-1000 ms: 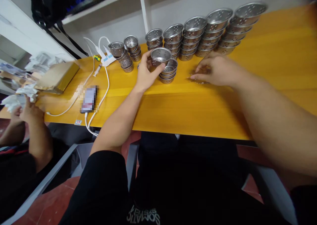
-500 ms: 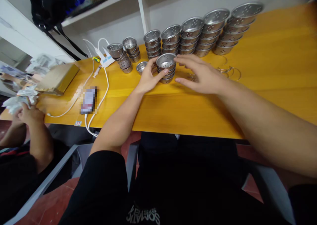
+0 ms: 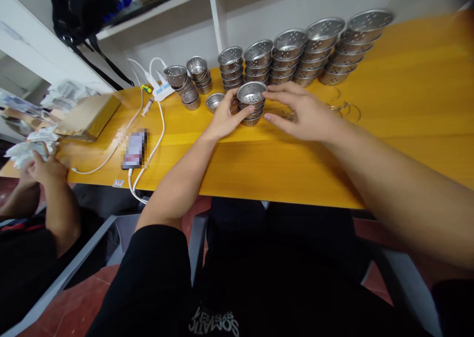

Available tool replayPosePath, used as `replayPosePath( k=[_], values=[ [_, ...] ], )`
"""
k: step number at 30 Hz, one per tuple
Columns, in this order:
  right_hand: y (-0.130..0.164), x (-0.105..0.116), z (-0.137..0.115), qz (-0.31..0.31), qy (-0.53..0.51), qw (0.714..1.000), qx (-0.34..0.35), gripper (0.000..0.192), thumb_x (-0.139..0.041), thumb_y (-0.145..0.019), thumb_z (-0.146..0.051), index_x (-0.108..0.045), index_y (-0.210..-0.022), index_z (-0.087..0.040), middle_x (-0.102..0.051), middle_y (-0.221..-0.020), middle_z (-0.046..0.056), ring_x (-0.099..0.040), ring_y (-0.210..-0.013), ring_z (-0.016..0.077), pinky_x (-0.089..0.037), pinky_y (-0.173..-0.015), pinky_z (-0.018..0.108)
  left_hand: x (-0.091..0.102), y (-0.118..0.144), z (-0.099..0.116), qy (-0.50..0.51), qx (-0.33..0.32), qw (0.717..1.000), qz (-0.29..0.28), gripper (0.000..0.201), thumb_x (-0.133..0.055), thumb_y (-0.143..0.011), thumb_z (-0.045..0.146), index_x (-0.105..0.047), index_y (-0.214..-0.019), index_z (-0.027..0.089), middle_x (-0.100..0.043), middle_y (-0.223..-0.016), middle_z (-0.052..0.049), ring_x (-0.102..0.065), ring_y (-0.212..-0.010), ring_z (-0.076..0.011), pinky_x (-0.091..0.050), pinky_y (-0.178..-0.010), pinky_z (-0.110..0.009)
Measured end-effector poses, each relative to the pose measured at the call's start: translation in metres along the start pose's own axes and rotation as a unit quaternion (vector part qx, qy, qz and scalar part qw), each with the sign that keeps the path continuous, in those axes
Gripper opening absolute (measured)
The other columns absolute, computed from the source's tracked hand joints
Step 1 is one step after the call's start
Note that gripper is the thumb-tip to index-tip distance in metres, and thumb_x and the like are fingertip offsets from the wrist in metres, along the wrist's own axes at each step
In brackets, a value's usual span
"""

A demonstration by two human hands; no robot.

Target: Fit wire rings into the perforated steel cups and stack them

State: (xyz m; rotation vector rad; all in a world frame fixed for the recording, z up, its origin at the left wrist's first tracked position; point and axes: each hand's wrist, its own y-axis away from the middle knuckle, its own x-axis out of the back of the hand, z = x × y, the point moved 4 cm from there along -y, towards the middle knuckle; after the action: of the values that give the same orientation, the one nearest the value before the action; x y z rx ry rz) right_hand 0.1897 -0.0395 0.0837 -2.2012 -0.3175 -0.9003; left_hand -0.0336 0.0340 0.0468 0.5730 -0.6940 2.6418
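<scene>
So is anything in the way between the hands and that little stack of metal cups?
Nothing visible. The left hand already touches the short stack of perforated cups, and the right hand reaches its top cup from the other side.

Right hand [image 3: 303,112]: moves from the flat rings at right of centre to the short stack of perforated cups [image 3: 252,103], fingertips now at its top rim.
Left hand [image 3: 225,117]: lowers the top cup onto that stack, thumb against its side.

left hand [image 3: 224,121] cupped, right hand [image 3: 301,112] apparently half-open, fingers extended
</scene>
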Motion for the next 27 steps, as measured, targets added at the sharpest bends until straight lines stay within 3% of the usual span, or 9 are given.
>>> replayPosePath(
  k=[5, 8, 10, 12, 15, 17, 22, 27],
  values=[
    [0.003, 0.001, 0.005, -0.002, -0.01, 1.0, -0.013, 0.078, -0.064, -0.101, -0.073, -0.046, -0.172, -0.045, -0.05, -0.173, 0.001, -0.051, -0.158, 0.0434, -0.042, -0.135, 0.07, 0.017, -0.001, 0.001, -0.032, -0.009, 0.999, 0.017, 0.08, -0.073, -0.09, 0.075, -0.042, -0.149, 0.031, -0.057, -0.168, -0.012, -0.061, -0.156, -0.0266, -0.052, -0.132, -0.047],
    [0.005, 0.007, 0.011, 0.0, -0.01, 0.999, -0.051, 0.086, -0.063, -0.099, -0.079, -0.037, -0.175, -0.05, -0.049, -0.175, -0.001, -0.052, -0.156, 0.0428, -0.043, -0.135, 0.067, 0.046, -0.007, -0.013, -0.067, 0.004, 0.992, 0.111, 0.056, -0.063, -0.101, 0.069, -0.049, -0.144, 0.036, -0.061, -0.164, -0.007, -0.061, -0.154, -0.0243, -0.047, -0.136, -0.044],
    [0.007, 0.011, 0.015, -0.001, -0.014, 0.997, -0.072, 0.085, -0.06, -0.098, -0.082, -0.036, -0.174, -0.053, -0.049, -0.175, -0.001, -0.054, -0.154, 0.0424, -0.042, -0.135, 0.067, 0.064, -0.008, -0.027, -0.105, 0.019, 0.977, 0.184, 0.042, -0.062, -0.104, 0.057, -0.054, -0.137, 0.033, -0.065, -0.157, -0.009, -0.064, -0.149, -0.024, -0.047, -0.136, -0.044],
    [0.008, 0.012, 0.018, -0.004, -0.02, 0.997, -0.081, 0.083, -0.057, -0.098, -0.085, -0.038, -0.173, -0.054, -0.049, -0.175, -0.001, -0.056, -0.152, 0.0433, -0.041, -0.135, 0.069, 0.073, -0.007, -0.043, -0.167, 0.049, 0.962, 0.212, 0.047, -0.076, -0.098, 0.045, -0.056, -0.136, 0.026, -0.064, -0.154, -0.015, -0.061, -0.15, -0.0274, -0.045, -0.138, -0.047],
    [0.009, 0.009, 0.021, -0.013, -0.026, 0.996, -0.089, 0.079, -0.055, -0.097, -0.087, -0.041, -0.169, -0.058, -0.051, -0.173, -0.004, -0.055, -0.152, 0.0448, -0.038, -0.135, 0.072, 0.073, -0.004, -0.066, -0.216, 0.126, 0.949, 0.19, 0.081, -0.099, -0.077, 0.029, -0.053, -0.143, 0.02, -0.058, -0.161, -0.021, -0.051, -0.162, -0.0361, -0.036, -0.143, -0.056],
    [0.009, 0.007, 0.022, -0.018, -0.025, 0.995, -0.095, 0.077, -0.055, -0.096, -0.088, -0.042, -0.167, -0.061, -0.053, -0.172, -0.006, -0.054, -0.153, 0.045, -0.037, -0.135, 0.073, 0.069, -0.003, -0.074, -0.2, 0.144, 0.954, 0.169, 0.092, -0.103, -0.07, 0.021, -0.051, -0.146, 0.02, -0.057, -0.164, -0.022, -0.048, -0.165, -0.0383, -0.034, -0.144, -0.062],
    [0.007, 0.009, 0.018, -0.007, -0.01, 0.996, -0.091, 0.072, -0.053, -0.097, -0.088, -0.049, -0.163, -0.058, -0.056, -0.169, -0.006, -0.058, -0.149, 0.041, -0.046, -0.132, 0.07, 0.066, -0.006, -0.062, -0.18, 0.125, 0.959, 0.18, 0.08, -0.099, -0.072, 0.013, -0.055, -0.138, 0.021, -0.06, -0.155, -0.018, -0.059, -0.154, -0.0347, -0.044, -0.14, -0.056],
    [0.008, 0.008, 0.017, -0.012, -0.023, 0.995, -0.097, 0.072, -0.055, -0.096, -0.088, -0.048, -0.162, -0.061, -0.056, -0.169, -0.006, -0.053, -0.153, 0.0453, -0.038, -0.134, 0.075, 0.064, -0.007, -0.046, -0.182, 0.129, 0.955, 0.193, 0.073, -0.095, -0.068, 0.005, -0.057, -0.128, 0.02, -0.058, -0.15, -0.017, -0.061, -0.148, -0.0314, -0.047, -0.139, -0.049]
  ],
)
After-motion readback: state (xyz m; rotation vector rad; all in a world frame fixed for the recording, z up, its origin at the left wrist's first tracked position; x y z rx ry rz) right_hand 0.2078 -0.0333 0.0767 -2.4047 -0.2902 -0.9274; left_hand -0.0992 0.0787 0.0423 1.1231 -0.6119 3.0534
